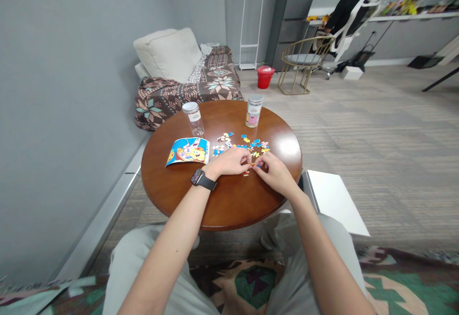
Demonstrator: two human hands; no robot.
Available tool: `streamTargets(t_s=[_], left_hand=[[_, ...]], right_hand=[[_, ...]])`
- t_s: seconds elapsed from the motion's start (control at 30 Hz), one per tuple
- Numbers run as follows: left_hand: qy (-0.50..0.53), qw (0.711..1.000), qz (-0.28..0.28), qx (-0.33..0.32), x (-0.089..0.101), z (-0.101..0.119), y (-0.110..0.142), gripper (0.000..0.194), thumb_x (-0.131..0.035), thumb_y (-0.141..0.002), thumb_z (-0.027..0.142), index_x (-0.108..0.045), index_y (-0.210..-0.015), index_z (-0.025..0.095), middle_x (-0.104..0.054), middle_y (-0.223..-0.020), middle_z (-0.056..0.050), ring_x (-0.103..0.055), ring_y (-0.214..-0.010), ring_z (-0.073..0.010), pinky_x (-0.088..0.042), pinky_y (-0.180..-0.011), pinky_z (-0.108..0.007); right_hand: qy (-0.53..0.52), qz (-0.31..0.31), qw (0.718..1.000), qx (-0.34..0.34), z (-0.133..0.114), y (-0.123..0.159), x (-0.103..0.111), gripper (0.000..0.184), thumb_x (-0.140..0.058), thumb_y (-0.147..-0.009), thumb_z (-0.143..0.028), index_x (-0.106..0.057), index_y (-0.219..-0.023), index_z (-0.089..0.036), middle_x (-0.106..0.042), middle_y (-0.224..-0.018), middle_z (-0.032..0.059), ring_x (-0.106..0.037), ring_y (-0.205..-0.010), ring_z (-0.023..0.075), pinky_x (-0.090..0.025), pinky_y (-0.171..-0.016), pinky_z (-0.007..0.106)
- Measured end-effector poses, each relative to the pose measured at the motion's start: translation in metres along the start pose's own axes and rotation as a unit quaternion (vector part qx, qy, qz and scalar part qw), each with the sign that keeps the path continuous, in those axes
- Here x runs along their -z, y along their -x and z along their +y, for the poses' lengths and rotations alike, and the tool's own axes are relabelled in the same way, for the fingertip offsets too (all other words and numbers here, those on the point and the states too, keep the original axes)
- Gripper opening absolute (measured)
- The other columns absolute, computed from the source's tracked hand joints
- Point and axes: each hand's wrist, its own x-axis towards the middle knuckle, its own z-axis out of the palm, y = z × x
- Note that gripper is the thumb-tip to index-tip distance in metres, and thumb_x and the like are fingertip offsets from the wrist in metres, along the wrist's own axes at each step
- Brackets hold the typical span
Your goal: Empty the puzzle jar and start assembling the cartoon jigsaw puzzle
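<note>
Over the round wooden table (229, 210), my left hand (231, 161) and my right hand (272, 169) meet fingertip to fingertip. Each pinches at small jigsaw puzzle pieces (253, 165), coloured red, yellow and blue, between them. My fingers partly cover these pieces, so I cannot tell whether they are joined. Loose jigsaw pieces (255, 144) in blue, yellow and pink lie spread just beyond my hands. To the left rests a curled picture sheet (188, 151) with a yellow cartoon figure on blue. A black smartwatch (203, 179) is on my left wrist.
Toward the table's far side stand a clear jar (194, 118) with a silver lid and a second lidded jar (254, 112) with a pink picture. A white box (335, 200) is right of the table. Behind are a covered sofa (218, 78), a red bin (265, 77) and a seated person (346, 11).
</note>
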Motion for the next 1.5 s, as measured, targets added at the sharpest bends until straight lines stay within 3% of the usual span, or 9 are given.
streamTargets(t_s=[0.33, 1.1, 1.33, 1.5], left_hand=[[-0.028, 0.998, 0.046, -0.032, -0.0021, -0.004, -0.0008, 0.014, -0.048, -0.084, 0.017, -0.062, -0.08, 0.018, -0.053, -0.073, 0.0, -0.049, -0.067, -0.0138, -0.037, -0.067, -0.026], [-0.067, 0.997, 0.036, -0.019, -0.0032, -0.0049, -0.0009, 0.014, -0.047, -0.083, 0.016, -0.061, -0.081, 0.019, -0.058, -0.076, -0.002, -0.052, -0.071, -0.0158, -0.038, -0.067, -0.028], [-0.07, 0.997, 0.033, -0.015, -0.0028, -0.0038, -0.0004, 0.013, -0.048, -0.077, 0.013, -0.059, -0.078, 0.018, -0.056, -0.073, -0.001, -0.049, -0.066, -0.0152, -0.035, -0.063, -0.028], [-0.068, 0.997, 0.035, -0.01, -0.0024, -0.0021, -0.0001, 0.013, -0.048, -0.078, 0.014, -0.06, -0.078, 0.018, -0.057, -0.072, -0.001, -0.049, -0.066, -0.0151, -0.034, -0.062, -0.028]], right_hand=[[0.007, 0.001, 1.0, 0.013, 0.0021, -0.0001, -0.0009, 0.005, -0.054, -0.087, -0.02, -0.053, -0.082, -0.022, -0.057, -0.083, 0.0035, -0.054, -0.078, 0.0189, -0.044, -0.071, 0.032], [0.016, 0.007, 1.0, 0.011, -0.0008, -0.0012, 0.0003, 0.012, -0.045, -0.089, -0.02, -0.051, -0.08, -0.022, -0.057, -0.08, 0.0045, -0.054, -0.077, 0.0204, -0.044, -0.075, 0.034], [-0.024, 0.011, 0.999, -0.023, -0.0014, -0.0008, -0.0007, 0.006, -0.043, -0.088, -0.019, -0.048, -0.087, -0.022, -0.057, -0.081, 0.0034, -0.054, -0.076, 0.0195, -0.044, -0.073, 0.033], [-0.018, 0.014, 1.0, -0.011, -0.0009, -0.0007, -0.001, 0.006, -0.044, -0.087, -0.019, -0.049, -0.086, -0.022, -0.057, -0.081, 0.0035, -0.054, -0.076, 0.0192, -0.044, -0.073, 0.033]])
